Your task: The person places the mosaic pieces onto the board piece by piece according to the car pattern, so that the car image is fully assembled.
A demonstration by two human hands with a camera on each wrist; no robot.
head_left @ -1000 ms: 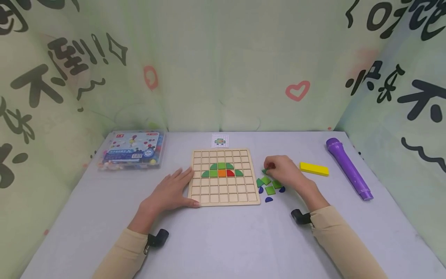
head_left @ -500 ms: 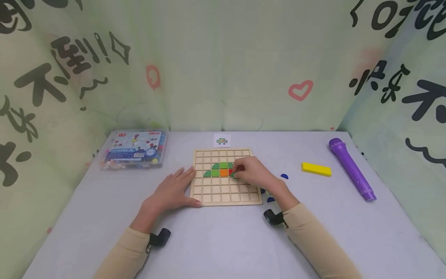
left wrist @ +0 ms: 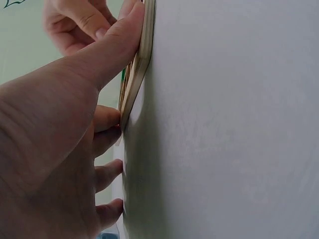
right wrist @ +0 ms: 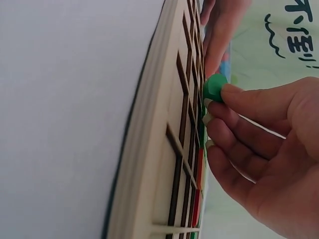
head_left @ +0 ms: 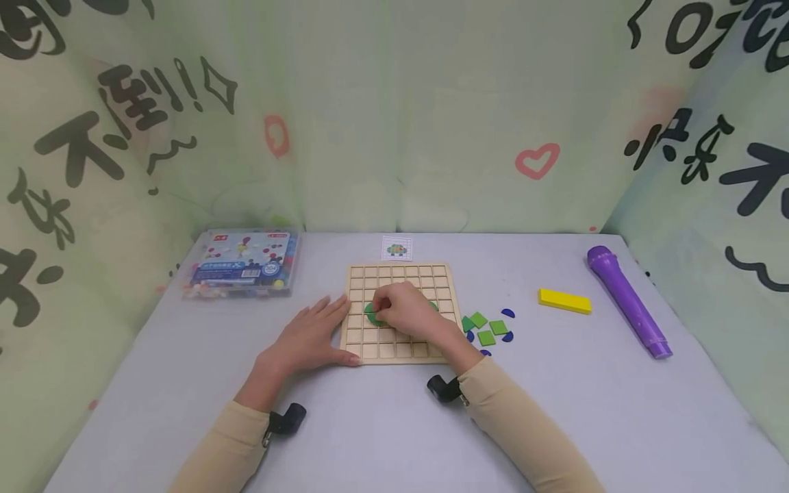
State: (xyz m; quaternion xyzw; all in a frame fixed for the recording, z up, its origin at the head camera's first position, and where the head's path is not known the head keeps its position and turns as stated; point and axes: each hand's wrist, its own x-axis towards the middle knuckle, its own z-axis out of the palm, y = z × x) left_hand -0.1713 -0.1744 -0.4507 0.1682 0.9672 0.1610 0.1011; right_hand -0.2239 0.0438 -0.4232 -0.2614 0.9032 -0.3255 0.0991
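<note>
A wooden grid board (head_left: 394,352) lies on the white table. My right hand (head_left: 409,311) is over its middle, pinching a green rounded piece (right wrist: 215,87) between thumb and fingers just at the board's surface. It hides most of the pieces set in the grid; red and orange edges show in the right wrist view. My left hand (head_left: 308,335) rests at the board's left edge, its fingers extended and its thumb (left wrist: 117,42) against the near edge. Right of the board lie several loose green pieces (head_left: 486,338) and blue half-round pieces (head_left: 507,313).
Behind the board lies a small card (head_left: 396,249) with a coloured grid picture. A clear box of small coloured parts (head_left: 243,263) stands at the back left. To the right are a yellow block (head_left: 564,301) and a purple microphone-shaped tube (head_left: 629,301).
My right hand has picked a green piece from the loose ones and carried it left, over the board to the grid's left part. My left hand stays at the board's edge.
</note>
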